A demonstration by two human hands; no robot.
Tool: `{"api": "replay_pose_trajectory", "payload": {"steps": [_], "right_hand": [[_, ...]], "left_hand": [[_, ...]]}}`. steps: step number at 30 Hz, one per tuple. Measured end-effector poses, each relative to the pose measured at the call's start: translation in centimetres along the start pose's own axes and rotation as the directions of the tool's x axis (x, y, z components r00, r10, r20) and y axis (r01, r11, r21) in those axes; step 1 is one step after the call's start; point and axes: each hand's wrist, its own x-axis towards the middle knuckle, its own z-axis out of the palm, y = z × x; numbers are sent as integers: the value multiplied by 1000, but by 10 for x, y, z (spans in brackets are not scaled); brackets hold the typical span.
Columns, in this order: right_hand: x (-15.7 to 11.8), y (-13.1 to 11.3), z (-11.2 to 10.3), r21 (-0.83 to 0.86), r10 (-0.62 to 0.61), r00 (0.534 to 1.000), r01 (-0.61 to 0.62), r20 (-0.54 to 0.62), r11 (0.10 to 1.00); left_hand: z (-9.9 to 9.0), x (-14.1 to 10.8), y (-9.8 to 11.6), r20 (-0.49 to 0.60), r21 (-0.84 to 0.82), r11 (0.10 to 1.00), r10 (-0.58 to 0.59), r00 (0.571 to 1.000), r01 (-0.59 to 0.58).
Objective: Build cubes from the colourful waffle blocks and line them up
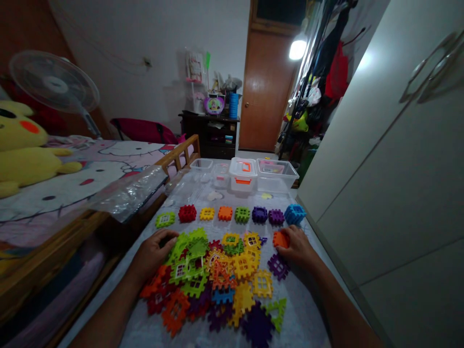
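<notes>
A loose pile of interlocking plastic building tiles (pixel 242 266) in green, red, orange, yellow, purple and blue lies on the cloth-covered table. My left hand (pixel 155 251) rests at the pile's left edge with curved fingers apart, beside several light-green tiles (pixel 190 246). At the right, my right hand (pixel 297 244) grips an orange tile (pixel 280 239) between thumb and fingers. Just below it lies a purple window tile (pixel 278 267). Behind the pile runs a row of small stacks sorted by colour, among them a red stack (pixel 187 213), an orange stack (pixel 225 213) and a blue stack (pixel 295 213).
Clear plastic boxes stand at the table's far end, one a lidded box (pixel 242 175) with orange clips, another an open bin (pixel 277 176). A wooden bed rail (pixel 181 157) borders the left side. White cabinets (pixel 380 145) line the right.
</notes>
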Motion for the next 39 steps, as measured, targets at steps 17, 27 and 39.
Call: {"api": "replay_pose_trajectory", "payload": {"steps": [17, 27, 39], "right_hand": [[78, -141, -26, -94, -369, 930, 367, -3, 926], [124, -164, 14, -139, -329, 941, 337, 82, 931], [121, -167, 14, -137, -326, 942, 335, 83, 932]], "left_hand": [[1, -2, 8, -2, -92, 996, -22, 1000, 21], [-2, -1, 11, 10, -108, 994, -14, 1000, 15], [-2, 0, 12, -10, -116, 993, -10, 1000, 8]]}}
